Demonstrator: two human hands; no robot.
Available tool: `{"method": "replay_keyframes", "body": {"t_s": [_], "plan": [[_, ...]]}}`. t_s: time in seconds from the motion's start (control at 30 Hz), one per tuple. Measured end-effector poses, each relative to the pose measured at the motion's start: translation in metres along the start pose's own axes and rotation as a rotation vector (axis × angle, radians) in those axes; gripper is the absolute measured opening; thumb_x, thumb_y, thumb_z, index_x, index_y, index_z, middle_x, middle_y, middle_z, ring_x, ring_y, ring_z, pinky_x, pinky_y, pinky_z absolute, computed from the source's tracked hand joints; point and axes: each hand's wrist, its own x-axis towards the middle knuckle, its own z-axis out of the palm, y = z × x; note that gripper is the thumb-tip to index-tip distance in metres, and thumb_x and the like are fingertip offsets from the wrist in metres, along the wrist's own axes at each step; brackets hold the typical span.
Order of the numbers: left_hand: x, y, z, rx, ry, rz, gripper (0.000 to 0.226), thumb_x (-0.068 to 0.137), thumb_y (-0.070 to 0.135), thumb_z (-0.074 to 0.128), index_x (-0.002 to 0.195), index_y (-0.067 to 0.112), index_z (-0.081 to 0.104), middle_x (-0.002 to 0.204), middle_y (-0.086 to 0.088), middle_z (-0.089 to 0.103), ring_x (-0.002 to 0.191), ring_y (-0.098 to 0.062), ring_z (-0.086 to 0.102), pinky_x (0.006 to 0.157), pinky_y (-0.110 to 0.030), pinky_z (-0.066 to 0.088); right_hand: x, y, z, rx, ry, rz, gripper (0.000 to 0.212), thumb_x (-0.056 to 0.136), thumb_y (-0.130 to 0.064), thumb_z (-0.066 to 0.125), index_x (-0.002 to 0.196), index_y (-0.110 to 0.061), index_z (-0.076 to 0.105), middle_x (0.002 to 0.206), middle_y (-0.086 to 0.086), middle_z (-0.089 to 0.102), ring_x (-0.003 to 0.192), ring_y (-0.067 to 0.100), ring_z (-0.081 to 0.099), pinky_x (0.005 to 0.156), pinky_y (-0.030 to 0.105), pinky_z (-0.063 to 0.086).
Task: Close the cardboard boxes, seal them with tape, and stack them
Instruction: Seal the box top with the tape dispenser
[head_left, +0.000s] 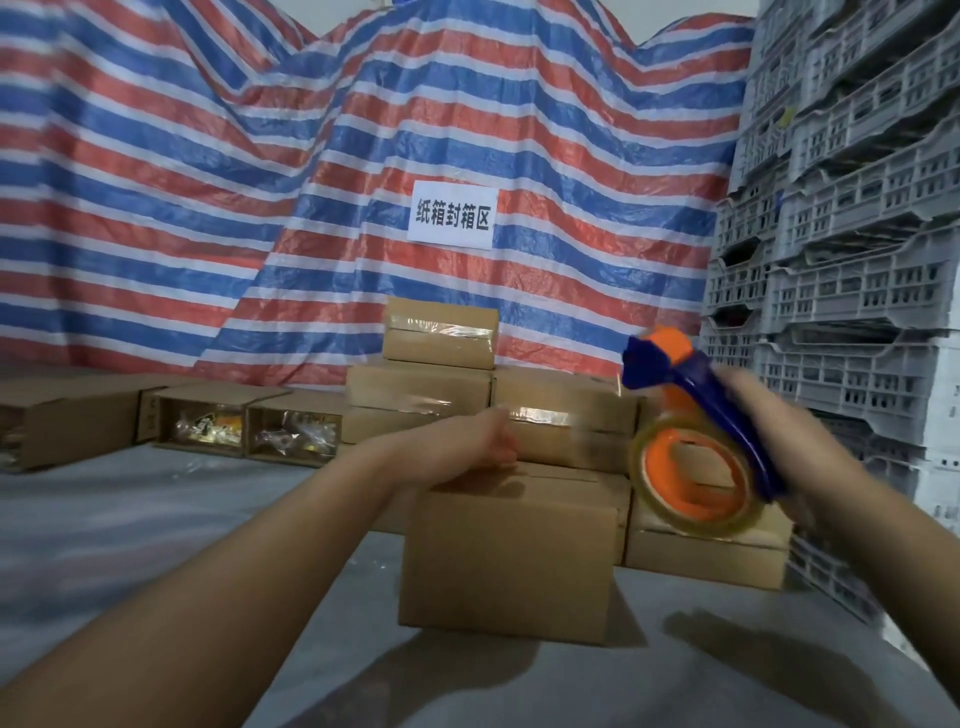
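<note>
Low in the centre, the box (511, 551) sits closed, its seam running left to right. The left hand (480, 447) presses its top, fingers curled. At right, the right hand (758, 415) grips the tape dispenser (701, 431), raised beside the seam's right end. Behind, sealed boxes (439, 358) are stacked.

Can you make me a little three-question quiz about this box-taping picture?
1. True or false: the left hand rests on top of the nearest cardboard box.
2. Which hand holds the tape dispenser? A) left B) right C) neither
3. Fill in: the open boxes showing packets inside lie to the ____ of the sealed stack.

Key:
1. True.
2. B, the right hand has it in its grip.
3. Left.
</note>
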Motion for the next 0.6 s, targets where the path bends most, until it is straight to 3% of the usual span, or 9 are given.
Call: {"method": "replay_keyframes", "body": {"t_s": [0.1,0.17,0.27,0.37,0.43,0.53,0.6], "plan": [[0.002,-0.005,-0.002,-0.263,0.047,-0.025,0.061,0.107,0.044,0.018,0.128,0.003,0.059,0.128,-0.009,0.064,0.100,-0.009,0.062,0.071,-0.007,0.046,0.029,-0.027,0.041,0.220,-0.257,-0.008,0.048,0.086,-0.059,0.065,0.104,-0.014,0.072,0.081,0.008,0.074,0.067,0.021,0.069,0.068,0.033,0.055],[0.005,-0.009,-0.005,-0.403,0.075,-0.030,0.070,0.106,0.049,0.015,0.123,-0.001,0.062,0.126,-0.015,0.065,0.108,-0.019,0.064,0.091,-0.022,0.047,0.042,-0.037,0.066,0.198,-0.398,0.014,0.050,0.085,-0.058,0.066,0.105,-0.013,0.070,0.082,0.008,0.074,0.067,0.021,0.070,0.067,0.033,0.058],[0.008,-0.015,-0.013,-0.630,0.102,-0.048,0.082,0.104,0.053,0.008,0.120,-0.005,0.062,0.123,-0.020,0.066,0.105,-0.023,0.064,0.092,-0.031,0.045,0.054,-0.042,0.092,0.087,-0.536,0.060,0.065,0.071,-0.062,0.074,0.110,-0.010,0.069,0.087,0.013,0.076,0.068,0.024,0.072,0.071,0.036,0.061],[0.012,-0.021,-0.017,-0.786,0.102,-0.076,0.091,0.100,0.062,0.004,0.123,-0.005,0.061,0.126,-0.018,0.065,0.104,-0.024,0.063,0.110,-0.040,0.030,0.062,-0.037,0.103,-0.005,-0.560,0.010,0.091,0.052,-0.071,0.085,0.119,-0.012,0.065,0.096,0.016,0.076,0.073,0.026,0.074,0.069,0.036,0.060],[0.013,-0.022,-0.018,-0.825,0.102,-0.089,0.092,0.099,0.064,0.007,0.124,-0.006,0.060,0.127,-0.019,0.064,0.110,-0.025,0.063,0.114,-0.041,0.025,0.066,-0.034,0.104,-0.039,-0.552,-0.010,0.101,0.043,-0.075,0.086,0.119,-0.011,0.065,0.098,0.017,0.076,0.074,0.027,0.074,0.072,0.037,0.060],[0.010,-0.017,-0.018,-0.820,0.057,-0.085,0.080,0.102,0.058,0.017,0.124,-0.006,0.061,0.127,-0.020,0.064,0.119,-0.027,0.060,0.117,-0.041,0.022,0.070,-0.031,0.102,-0.038,-0.550,-0.003,0.089,0.056,-0.071,0.082,0.117,-0.009,0.066,0.096,0.018,0.076,0.073,0.027,0.072,0.082,0.043,0.058],[0.008,-0.013,-0.019,-0.800,0.026,-0.086,0.074,0.104,0.054,0.021,0.121,-0.004,0.063,0.124,-0.019,0.066,0.117,-0.027,0.061,0.113,-0.038,0.031,0.071,-0.031,0.101,-0.038,-0.547,-0.012,0.074,0.071,-0.064,0.074,0.118,-0.007,0.066,0.095,0.018,0.076,0.072,0.026,0.072,0.081,0.041,0.059]]}}
